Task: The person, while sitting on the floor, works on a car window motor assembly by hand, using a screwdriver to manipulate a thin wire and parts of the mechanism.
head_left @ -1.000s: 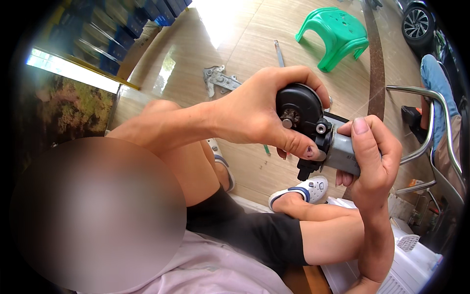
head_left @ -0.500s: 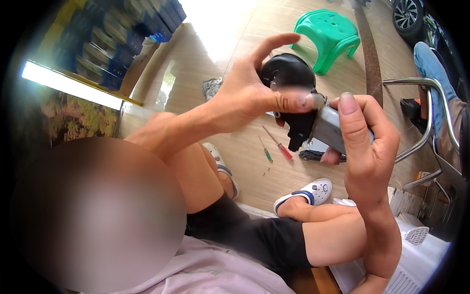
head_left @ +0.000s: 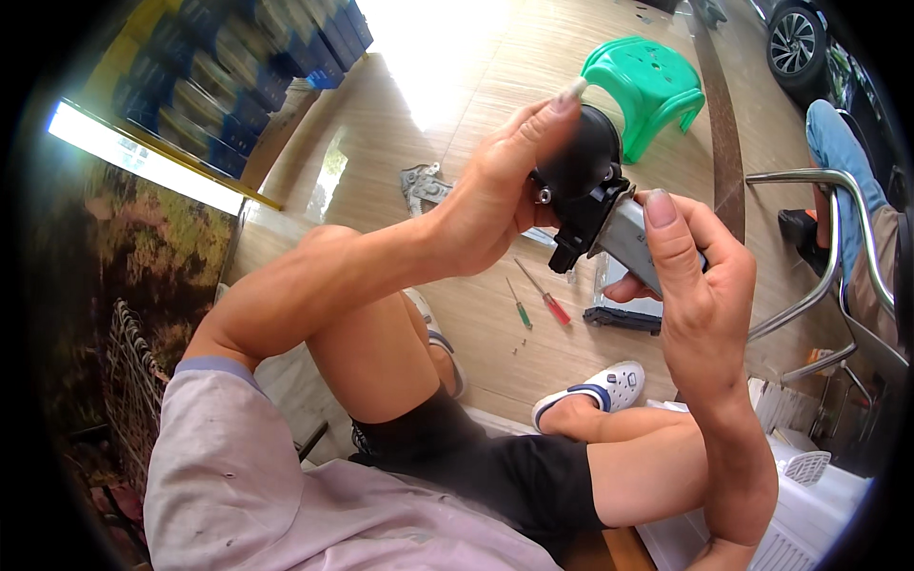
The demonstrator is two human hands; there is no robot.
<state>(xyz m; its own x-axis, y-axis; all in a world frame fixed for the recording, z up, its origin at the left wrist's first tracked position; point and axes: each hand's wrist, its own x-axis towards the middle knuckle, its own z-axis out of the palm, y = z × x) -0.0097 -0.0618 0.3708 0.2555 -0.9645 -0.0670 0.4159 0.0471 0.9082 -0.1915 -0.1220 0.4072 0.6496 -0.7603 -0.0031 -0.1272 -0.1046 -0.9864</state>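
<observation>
Both of my hands hold up one device, a black round-headed part (head_left: 583, 157) joined to a grey metal box (head_left: 630, 242). My left hand (head_left: 505, 186) is closed round the black head, its thumb over the top rim. My right hand (head_left: 703, 271) grips the far end of the grey box between thumb and fingers. A small black block hangs below the head where it meets the box. On the floor below lie a red-handled screwdriver (head_left: 554, 308), a thinner green-handled screwdriver (head_left: 522, 313) and a few tiny screws (head_left: 520, 346).
A flat panel with a black edge (head_left: 623, 319) lies under the box. Behind my left wrist is a silvery metal part (head_left: 420, 184). A green stool (head_left: 652, 81) stands ahead; a metal-framed chair (head_left: 830, 205) with a seated person is at right. Shelves stand at far left.
My left thumb has shifted from the joint of the device up to the head's rim, and the hand has turned. The device has tilted slightly; my right hand keeps its hold.
</observation>
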